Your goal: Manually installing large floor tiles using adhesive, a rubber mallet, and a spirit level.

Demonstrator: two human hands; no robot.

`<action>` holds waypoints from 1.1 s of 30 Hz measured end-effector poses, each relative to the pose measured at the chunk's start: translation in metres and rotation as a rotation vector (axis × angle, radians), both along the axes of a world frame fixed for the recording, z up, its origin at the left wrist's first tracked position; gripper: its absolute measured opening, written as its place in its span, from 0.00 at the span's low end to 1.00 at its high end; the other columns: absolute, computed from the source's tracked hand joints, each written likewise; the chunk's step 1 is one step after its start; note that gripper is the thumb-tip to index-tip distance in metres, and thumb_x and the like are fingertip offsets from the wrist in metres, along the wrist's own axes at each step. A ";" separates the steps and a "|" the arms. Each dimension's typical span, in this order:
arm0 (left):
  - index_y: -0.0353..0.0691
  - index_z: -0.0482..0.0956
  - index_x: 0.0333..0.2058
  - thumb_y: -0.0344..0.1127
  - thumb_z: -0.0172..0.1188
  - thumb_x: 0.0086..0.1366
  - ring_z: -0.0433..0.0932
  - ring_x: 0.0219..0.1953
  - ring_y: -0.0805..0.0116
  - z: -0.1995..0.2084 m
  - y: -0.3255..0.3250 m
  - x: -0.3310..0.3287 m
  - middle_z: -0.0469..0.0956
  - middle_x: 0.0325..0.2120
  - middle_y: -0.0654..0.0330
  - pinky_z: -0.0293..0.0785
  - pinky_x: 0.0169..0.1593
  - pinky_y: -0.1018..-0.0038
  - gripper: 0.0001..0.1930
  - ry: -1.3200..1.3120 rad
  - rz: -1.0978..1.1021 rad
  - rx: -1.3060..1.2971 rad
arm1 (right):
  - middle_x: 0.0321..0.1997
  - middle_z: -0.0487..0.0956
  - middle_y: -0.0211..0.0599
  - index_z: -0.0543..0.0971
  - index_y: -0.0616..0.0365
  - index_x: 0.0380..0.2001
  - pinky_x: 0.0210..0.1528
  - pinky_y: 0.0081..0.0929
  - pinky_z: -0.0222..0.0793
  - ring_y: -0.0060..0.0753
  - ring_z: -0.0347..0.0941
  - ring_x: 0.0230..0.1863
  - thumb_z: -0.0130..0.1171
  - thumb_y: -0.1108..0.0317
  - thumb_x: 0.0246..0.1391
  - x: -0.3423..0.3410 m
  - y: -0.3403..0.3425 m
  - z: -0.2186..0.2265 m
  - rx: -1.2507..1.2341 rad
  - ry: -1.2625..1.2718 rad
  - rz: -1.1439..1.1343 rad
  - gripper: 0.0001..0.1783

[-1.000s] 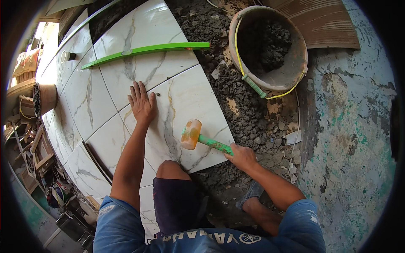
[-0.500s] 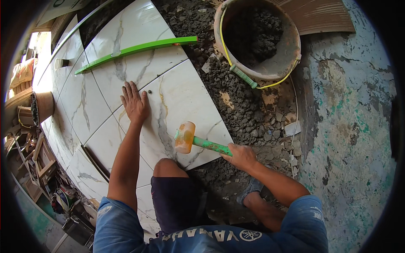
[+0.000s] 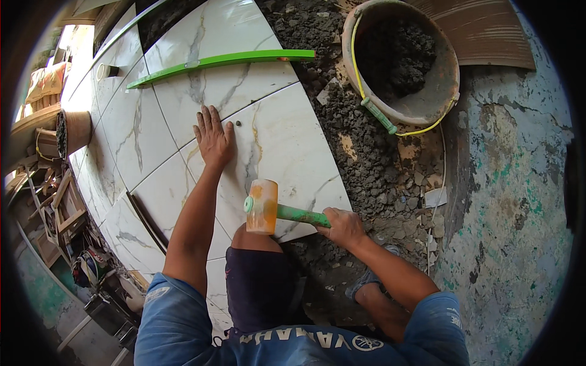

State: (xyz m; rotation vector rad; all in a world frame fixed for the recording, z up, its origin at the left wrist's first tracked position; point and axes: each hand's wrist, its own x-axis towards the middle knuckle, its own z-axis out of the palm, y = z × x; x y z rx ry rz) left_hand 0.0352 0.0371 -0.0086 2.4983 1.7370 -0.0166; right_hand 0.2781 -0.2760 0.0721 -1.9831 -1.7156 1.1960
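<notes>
My left hand lies flat, fingers spread, on a white marble-patterned floor tile. My right hand grips the green handle of a rubber mallet, whose pale orange head hovers over the near edge of that tile, just above my bent knee. The tile's right edge borders a bed of grey mortar.
A long green level rests across the laid tiles farther off. A bucket of dark mortar with a yellow-and-green handle stands at the upper right. A cardboard sheet lies beyond it. Bare patchy concrete spreads right. Wooden clutter and sacks line the left.
The view has shifted slightly. The mallet head has moved a little nearer to my knee, and my left hand stays flat on the tile.
</notes>
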 end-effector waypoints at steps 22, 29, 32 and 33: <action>0.42 0.45 0.71 0.56 0.38 0.71 0.39 0.74 0.52 0.006 0.001 0.002 0.43 0.73 0.53 0.31 0.73 0.54 0.37 0.008 0.022 -0.017 | 0.24 0.79 0.48 0.70 0.58 0.33 0.29 0.50 0.74 0.56 0.79 0.28 0.59 0.46 0.57 0.021 0.040 0.006 -0.227 -0.180 -0.015 0.23; 0.42 0.45 0.71 0.56 0.39 0.70 0.40 0.74 0.52 0.002 0.000 -0.001 0.43 0.73 0.54 0.32 0.73 0.53 0.37 0.031 0.024 -0.016 | 0.27 0.80 0.53 0.72 0.60 0.36 0.34 0.54 0.73 0.61 0.78 0.32 0.55 0.45 0.59 0.018 0.039 0.009 -0.415 -0.123 -0.020 0.25; 0.40 0.47 0.71 0.57 0.39 0.70 0.41 0.74 0.52 0.006 0.000 0.001 0.44 0.73 0.52 0.33 0.73 0.53 0.38 0.002 0.027 -0.004 | 0.27 0.80 0.54 0.71 0.61 0.37 0.35 0.55 0.73 0.62 0.78 0.32 0.55 0.44 0.60 0.015 0.039 0.008 -0.351 -0.114 0.020 0.26; 0.39 0.48 0.71 0.58 0.39 0.70 0.42 0.74 0.52 0.009 0.000 0.000 0.45 0.72 0.51 0.34 0.73 0.52 0.39 0.000 0.027 -0.033 | 0.27 0.80 0.54 0.71 0.62 0.37 0.35 0.55 0.73 0.62 0.78 0.33 0.55 0.44 0.60 0.013 0.039 0.007 -0.334 -0.122 0.021 0.27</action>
